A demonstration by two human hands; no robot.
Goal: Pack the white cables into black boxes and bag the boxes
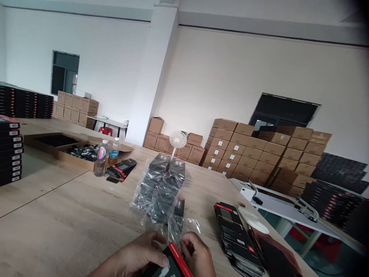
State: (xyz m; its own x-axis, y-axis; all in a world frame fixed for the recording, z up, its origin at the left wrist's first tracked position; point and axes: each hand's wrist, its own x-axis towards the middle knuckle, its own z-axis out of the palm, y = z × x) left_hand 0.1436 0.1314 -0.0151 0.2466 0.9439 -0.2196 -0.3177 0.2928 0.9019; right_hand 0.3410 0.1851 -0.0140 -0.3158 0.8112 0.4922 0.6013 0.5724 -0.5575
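Note:
At the bottom edge, my left hand (pixel 141 254) and my right hand (pixel 197 256) both grip a flat black packet with a red strip (pixel 174 263). Each hand's fingers are curled around one side of it. Just beyond them lies a heap of clear plastic bags with dark items (pixel 160 188) on the wooden table (pixel 72 215). A row of black-and-red packets (pixel 235 236) lies to the right of my right hand.
Two drink bottles (pixel 107 156) and an open cardboard box (pixel 69 148) stand at the left. Black boxes are stacked at the far left (pixel 10 152). A small white fan (pixel 177 140) stands behind the bags. Cardboard cartons (pixel 259 154) line the wall.

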